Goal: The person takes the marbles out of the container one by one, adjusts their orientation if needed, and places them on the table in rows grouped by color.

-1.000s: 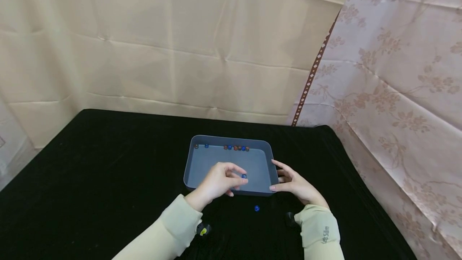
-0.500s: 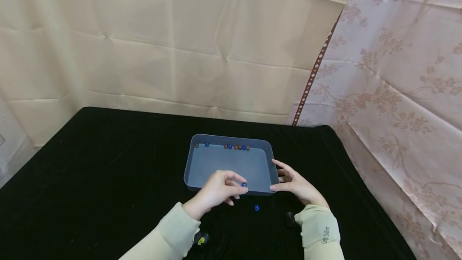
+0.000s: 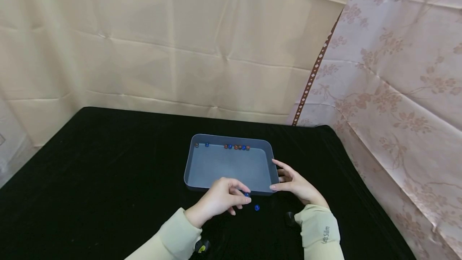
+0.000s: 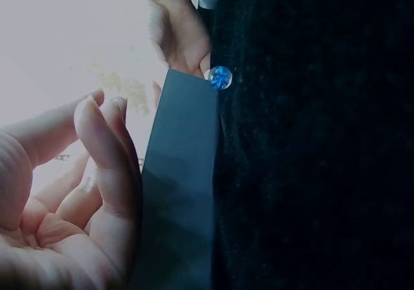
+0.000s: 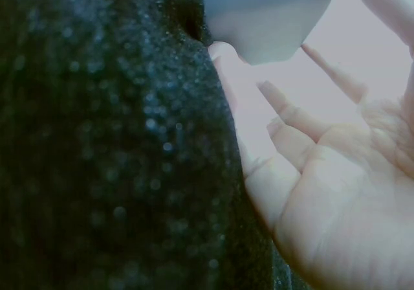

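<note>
Left hand (image 3: 219, 199) pinching blue marble (image 3: 247, 194) near tray (image 3: 231, 138); right hand (image 3: 294, 185), fingers straight, steadying tray corner. Better keeping pinch light, low.

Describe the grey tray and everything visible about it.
The grey tray is a shallow rectangular bin with rounded corners and low walls, plastic by its look, lying flat on the black cloth. Small blue and orange marbles line its far wall inside. The right hand touches its near right corner with straight fingers. The left hand is at its near wall, pinching a blue marble.
</note>
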A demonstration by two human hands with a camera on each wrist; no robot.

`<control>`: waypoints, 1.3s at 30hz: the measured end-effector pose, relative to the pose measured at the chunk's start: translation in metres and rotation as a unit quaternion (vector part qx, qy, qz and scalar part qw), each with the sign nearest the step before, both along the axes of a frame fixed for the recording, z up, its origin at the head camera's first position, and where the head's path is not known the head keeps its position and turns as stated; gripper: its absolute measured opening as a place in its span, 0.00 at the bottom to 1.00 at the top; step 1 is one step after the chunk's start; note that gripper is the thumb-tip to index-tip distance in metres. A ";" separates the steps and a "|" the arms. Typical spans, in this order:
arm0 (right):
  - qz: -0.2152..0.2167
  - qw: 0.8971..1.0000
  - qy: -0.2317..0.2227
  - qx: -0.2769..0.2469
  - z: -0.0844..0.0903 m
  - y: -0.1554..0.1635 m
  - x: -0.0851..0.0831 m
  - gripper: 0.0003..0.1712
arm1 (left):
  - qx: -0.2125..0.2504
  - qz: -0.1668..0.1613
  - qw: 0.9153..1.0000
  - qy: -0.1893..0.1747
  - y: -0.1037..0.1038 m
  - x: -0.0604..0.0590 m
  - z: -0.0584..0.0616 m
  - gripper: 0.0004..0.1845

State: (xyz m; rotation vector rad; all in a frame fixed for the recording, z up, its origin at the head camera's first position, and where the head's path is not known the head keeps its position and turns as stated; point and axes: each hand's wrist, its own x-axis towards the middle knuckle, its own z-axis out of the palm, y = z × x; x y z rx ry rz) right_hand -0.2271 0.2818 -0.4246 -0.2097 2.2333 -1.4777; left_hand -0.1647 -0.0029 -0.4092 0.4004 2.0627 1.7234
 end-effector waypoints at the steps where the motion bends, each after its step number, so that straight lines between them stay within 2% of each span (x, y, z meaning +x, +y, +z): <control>1: -0.003 1.000 0.000 0.000 0.000 0.000 0.000 0.48 | 0.000 -0.002 1.000 -0.001 0.000 0.000 -0.001 0.14; 16: 0.002 1.000 0.006 -0.001 -0.001 0.001 -0.001 0.48 | -0.037 -0.037 0.999 0.004 0.003 0.003 -0.007 0.12; 27: 0.005 1.000 0.007 -0.003 -0.001 0.001 -0.001 0.48 | -0.102 -0.053 0.993 0.025 0.009 -0.004 -0.008 0.09; 30: 0.003 1.000 0.007 -0.003 -0.001 0.001 -0.001 0.48 | -0.129 -0.054 0.989 0.041 0.012 -0.004 -0.007 0.08; 35: 0.003 1.000 0.007 -0.001 -0.001 0.001 -0.001 0.48 | -0.188 -0.046 0.978 0.075 0.015 -0.002 -0.006 0.06; 39: 0.005 1.000 0.010 -0.001 0.000 0.000 0.000 0.49 | -0.213 -0.043 0.973 0.083 0.017 -0.001 -0.004 0.06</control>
